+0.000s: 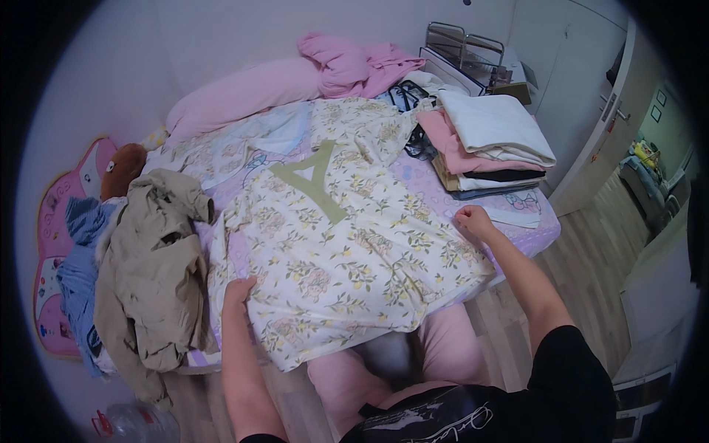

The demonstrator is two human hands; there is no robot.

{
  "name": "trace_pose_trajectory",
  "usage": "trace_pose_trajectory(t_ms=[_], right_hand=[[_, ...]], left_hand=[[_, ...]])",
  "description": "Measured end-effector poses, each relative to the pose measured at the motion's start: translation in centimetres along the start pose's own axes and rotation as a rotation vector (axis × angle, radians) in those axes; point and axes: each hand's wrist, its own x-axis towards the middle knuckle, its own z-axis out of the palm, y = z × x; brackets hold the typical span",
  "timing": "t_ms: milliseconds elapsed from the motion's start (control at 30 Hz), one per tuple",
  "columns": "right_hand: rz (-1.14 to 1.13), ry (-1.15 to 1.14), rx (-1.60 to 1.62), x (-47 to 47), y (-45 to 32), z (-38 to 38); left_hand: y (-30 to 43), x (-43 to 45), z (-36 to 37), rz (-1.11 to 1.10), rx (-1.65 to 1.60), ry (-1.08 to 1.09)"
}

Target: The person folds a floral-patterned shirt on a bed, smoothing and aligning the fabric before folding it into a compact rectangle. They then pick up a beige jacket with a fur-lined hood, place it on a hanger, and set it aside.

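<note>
A white long-sleeved garment (332,271) with a lemon, leaf and small animal print lies spread over the near side of the bed. Its olive-green collar band (335,207) is in the middle, and the hem hangs over the bed's front edge above my knees. My left hand (239,292) grips its left side edge, thumb on top of the cloth. At the opposite side edge, my right hand (473,220) is curled with the fingertips pinched at the fabric. One sleeve (382,135) reaches back toward the folded pile.
Folded clothes (498,130) are stacked at the right, with black hangers (410,97) behind. A khaki jacket (160,266) and blue clothing (80,266) lie left. A pink bolster (243,99) lines the wall. A plastic bottle (138,423) stands on the floor; a door (595,127) is open.
</note>
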Motion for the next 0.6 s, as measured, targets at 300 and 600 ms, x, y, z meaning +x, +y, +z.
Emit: trace_pose_trajectory(t_ms=[300, 600], right_hand=[[-0.092, -0.083, -0.222, 5.3, -2.0, 5.2], [-0.243, -0.008, -0.791, 5.5, -5.0, 8.9]], left_hand=[[-0.3, -0.3, 0.0, -0.014, -0.133, 0.077], [-0.7, 1.0, 1.0, 0.298, 0.356, 0.398]])
